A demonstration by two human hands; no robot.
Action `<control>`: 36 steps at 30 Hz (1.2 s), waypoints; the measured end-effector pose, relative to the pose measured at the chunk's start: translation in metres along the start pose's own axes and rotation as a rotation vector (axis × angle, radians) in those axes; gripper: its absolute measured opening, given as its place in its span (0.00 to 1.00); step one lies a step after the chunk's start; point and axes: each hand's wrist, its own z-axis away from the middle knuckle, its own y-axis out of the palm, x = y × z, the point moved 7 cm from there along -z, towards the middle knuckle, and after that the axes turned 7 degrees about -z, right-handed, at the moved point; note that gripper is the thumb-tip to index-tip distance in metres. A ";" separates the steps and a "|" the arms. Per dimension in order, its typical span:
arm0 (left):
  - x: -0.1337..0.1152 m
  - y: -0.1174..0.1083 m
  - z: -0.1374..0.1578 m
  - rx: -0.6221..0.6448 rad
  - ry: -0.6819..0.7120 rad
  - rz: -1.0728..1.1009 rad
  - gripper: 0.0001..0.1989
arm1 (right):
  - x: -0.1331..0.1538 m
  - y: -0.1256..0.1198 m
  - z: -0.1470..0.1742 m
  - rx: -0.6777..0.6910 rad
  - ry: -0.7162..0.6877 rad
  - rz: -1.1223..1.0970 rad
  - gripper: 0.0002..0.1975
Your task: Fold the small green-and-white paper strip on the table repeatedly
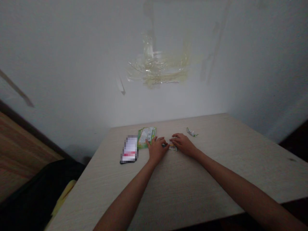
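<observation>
while the left hand [157, 149] spreads its fingers and the right hand [184, 144] curves loosely, the small printed piece [173, 147] lies on the table [187, 183] between their fingertips (whether either pinches it, one cannot tell); uneven pressure could crease it. the phone [130, 149] lies to the left, close to the green packet [144, 134], which a straying finger could push into it. beyond the right hand, the crumpled wrapper [192, 132] could skid if brushed.

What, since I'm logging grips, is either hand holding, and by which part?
The left hand and right hand are at opposite sides of a small printed piece; whether they grip it or only press it cannot be told.
</observation>
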 end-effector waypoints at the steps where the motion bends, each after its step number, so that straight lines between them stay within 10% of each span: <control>1: 0.000 0.001 0.000 0.003 0.001 -0.006 0.05 | 0.000 0.001 0.000 0.013 0.007 0.019 0.15; 36: 0.002 0.003 -0.001 0.008 0.016 0.003 0.06 | -0.005 0.001 0.001 0.000 0.076 0.046 0.12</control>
